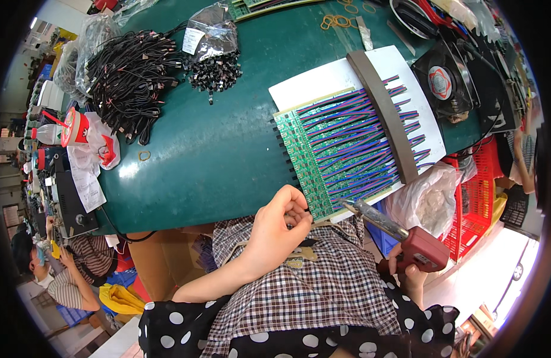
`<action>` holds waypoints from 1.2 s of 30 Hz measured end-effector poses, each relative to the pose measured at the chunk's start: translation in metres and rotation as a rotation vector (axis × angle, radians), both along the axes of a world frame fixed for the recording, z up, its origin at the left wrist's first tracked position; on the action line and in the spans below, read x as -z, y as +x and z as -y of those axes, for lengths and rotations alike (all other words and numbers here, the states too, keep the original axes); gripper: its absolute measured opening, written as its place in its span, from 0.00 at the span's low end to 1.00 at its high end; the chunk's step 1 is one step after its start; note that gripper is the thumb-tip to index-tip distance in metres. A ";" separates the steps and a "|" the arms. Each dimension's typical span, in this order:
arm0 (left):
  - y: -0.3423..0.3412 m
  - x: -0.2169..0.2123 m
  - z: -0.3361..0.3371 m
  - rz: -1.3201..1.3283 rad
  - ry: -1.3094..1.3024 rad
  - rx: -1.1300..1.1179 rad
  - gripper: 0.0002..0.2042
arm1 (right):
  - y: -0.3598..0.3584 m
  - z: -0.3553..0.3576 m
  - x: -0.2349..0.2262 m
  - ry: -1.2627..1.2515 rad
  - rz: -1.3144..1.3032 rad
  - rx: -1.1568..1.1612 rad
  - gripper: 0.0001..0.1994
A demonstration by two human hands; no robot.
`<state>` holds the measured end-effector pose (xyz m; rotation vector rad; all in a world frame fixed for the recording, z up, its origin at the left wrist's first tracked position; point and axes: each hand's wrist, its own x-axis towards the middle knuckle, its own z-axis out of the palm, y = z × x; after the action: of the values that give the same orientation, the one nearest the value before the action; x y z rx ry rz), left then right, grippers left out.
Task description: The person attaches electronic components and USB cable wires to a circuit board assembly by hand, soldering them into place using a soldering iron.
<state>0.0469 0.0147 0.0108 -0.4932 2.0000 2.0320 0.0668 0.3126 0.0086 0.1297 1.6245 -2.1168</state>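
Observation:
A green circuit board panel [302, 149] lies on a white sheet [311, 83] at the near edge of the green table [216, 155]. Rows of purple and blue wires [353, 140] run across the panel under a grey bar [383, 113]. My left hand [278, 224] rests at the panel's near corner, fingers curled and pinched together against its edge; what they pinch is too small to tell. My right hand [410, 271] grips a soldering iron [401, 232] by its red handle, and the iron's tip touches the panel's near edge.
Bundles of black cables [129, 77] and a bag of black connectors [213, 51] lie at the far left of the table. A black fan [442, 80] stands at the right. Red crates [475, 197] and a plastic bag [428, 197] sit beside the table. Another person [66, 268] sits lower left.

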 end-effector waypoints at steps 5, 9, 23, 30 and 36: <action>-0.024 0.005 0.023 -0.064 0.025 -0.050 0.08 | -0.010 0.014 -0.013 0.047 -0.017 0.148 0.35; -0.061 0.013 0.045 -0.009 0.175 -0.173 0.12 | -0.020 0.032 -0.012 0.050 -0.117 0.191 0.36; -0.036 0.024 0.021 -0.075 0.381 -0.196 0.11 | -0.028 0.035 -0.004 0.113 -0.304 0.212 0.33; -0.059 0.007 0.173 -0.371 -1.398 -0.383 0.05 | -0.054 0.050 -0.001 0.091 -0.349 0.221 0.31; -0.080 0.008 0.233 -0.453 -1.660 -0.176 0.05 | -0.064 0.060 -0.002 0.044 -0.318 0.149 0.31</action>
<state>-0.0329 -0.2178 0.0025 -0.4257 3.5883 -0.0201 0.0029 0.2529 0.0105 -0.0791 1.8940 -2.3073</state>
